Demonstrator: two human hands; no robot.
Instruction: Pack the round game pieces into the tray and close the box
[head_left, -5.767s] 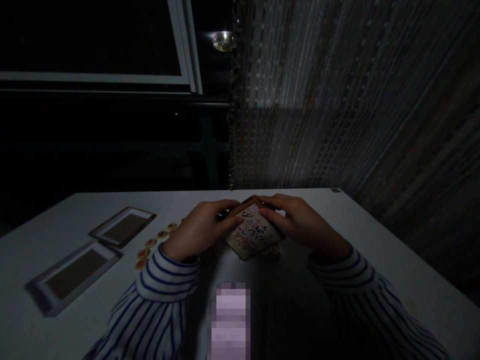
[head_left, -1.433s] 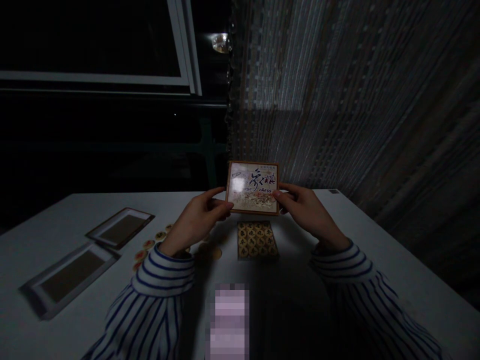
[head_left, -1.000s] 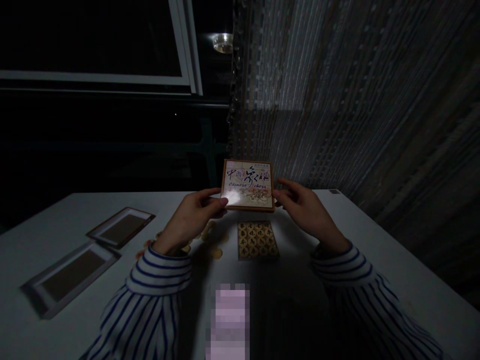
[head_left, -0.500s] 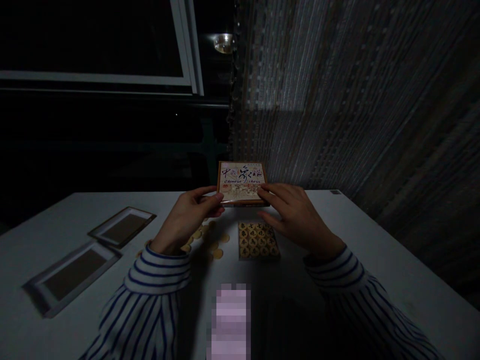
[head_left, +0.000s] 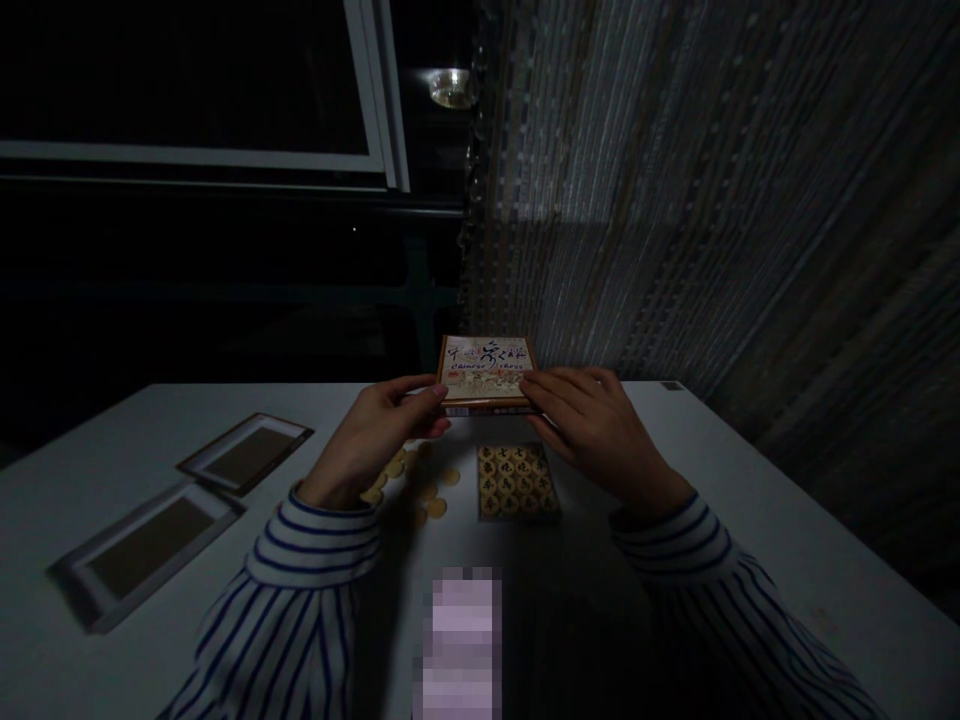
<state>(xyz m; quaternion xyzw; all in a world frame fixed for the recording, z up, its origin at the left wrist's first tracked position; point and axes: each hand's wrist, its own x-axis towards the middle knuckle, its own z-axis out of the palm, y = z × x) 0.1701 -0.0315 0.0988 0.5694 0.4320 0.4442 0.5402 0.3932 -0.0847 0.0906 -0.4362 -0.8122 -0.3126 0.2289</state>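
Note:
A flat Chinese chess box is held up over the far part of the table, its printed lid facing up toward me. My left hand grips its left edge, thumb on top and fingers beneath. At the right edge, my right hand has its fingers laid on the lid's corner, with the thumb lower down. Below the box, a square tray of chess pieces lies with the characters face up in rows. Several loose round chess pieces are scattered to its left, partly hidden by my left hand and wrist.
On the left of the white table lie two shallow open box parts, a brown-rimmed one and a paler one nearer me. A strand curtain hangs behind on the right. A pixelated pinkish patch covers the front middle.
The chess box has tipped flatter and dropped slightly, showing more of its front side. My right hand has shifted a little right, its fingers closer to the box.

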